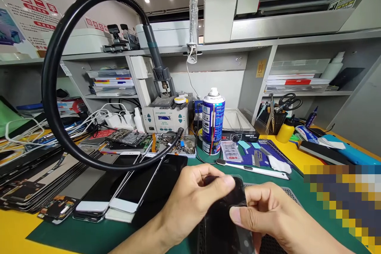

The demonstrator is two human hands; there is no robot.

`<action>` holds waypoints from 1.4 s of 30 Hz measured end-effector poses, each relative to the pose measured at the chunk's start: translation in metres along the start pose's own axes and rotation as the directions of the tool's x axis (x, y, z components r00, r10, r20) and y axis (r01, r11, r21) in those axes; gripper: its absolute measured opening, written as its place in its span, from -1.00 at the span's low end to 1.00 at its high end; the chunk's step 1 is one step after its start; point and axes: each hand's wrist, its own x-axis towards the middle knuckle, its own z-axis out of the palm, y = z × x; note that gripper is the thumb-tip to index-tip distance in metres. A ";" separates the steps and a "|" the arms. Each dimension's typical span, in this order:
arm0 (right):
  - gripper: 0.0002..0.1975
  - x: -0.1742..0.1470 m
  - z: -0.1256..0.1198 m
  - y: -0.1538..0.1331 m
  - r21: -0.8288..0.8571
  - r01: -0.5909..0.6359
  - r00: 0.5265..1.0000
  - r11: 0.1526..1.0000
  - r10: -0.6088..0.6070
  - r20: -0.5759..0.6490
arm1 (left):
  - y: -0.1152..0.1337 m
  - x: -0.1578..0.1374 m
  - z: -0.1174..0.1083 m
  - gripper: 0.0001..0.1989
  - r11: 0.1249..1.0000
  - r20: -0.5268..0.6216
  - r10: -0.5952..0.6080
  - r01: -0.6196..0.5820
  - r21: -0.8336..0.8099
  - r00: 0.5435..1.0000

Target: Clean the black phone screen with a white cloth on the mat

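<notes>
I hold a black phone screen (228,214) upright over the green mat (89,234) at the bottom centre. My left hand (193,202) pinches its top edge between thumb and fingers. From the right, my right hand (268,214) grips the screen's side, thumb pressed on the glass. Under the screen lies a dark perforated pad (287,192).
Several phones and screens (119,194) are stacked at left. A blue spray can (213,121), a hot-air station (165,117) with a black hose (50,67), a heating plate (238,125), a white pen (253,168) and a scissors cup (275,117) stand behind. The far right is blurred out.
</notes>
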 end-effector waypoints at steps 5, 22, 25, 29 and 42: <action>-0.59 0.004 0.001 0.004 -0.038 -0.040 0.999 0.999 0.040 -0.001 | 0.000 0.000 0.005 -0.70 0.999 -0.033 -0.043 0.043 0.010 0.999; -0.51 0.003 -0.001 -0.006 0.091 -0.046 0.996 0.995 0.038 0.084 | 0.005 0.002 -0.005 -0.51 0.995 0.007 -0.059 0.060 -0.085 0.998; -0.53 0.005 -0.004 -0.006 0.195 -0.029 0.995 0.980 0.010 0.097 | 0.007 0.002 -0.008 -0.48 0.965 0.010 -0.077 0.077 -0.249 0.997; -0.59 0.005 -0.008 -0.005 0.259 0.027 0.999 0.965 -0.031 0.012 | 0.004 0.000 -0.007 -0.71 0.975 0.053 -0.007 0.019 -0.220 0.999; -0.57 0.005 -0.010 -0.007 0.183 0.006 0.999 0.983 -0.013 0.034 | -0.001 -0.002 -0.010 -0.60 0.998 -0.068 0.052 -0.049 0.039 0.996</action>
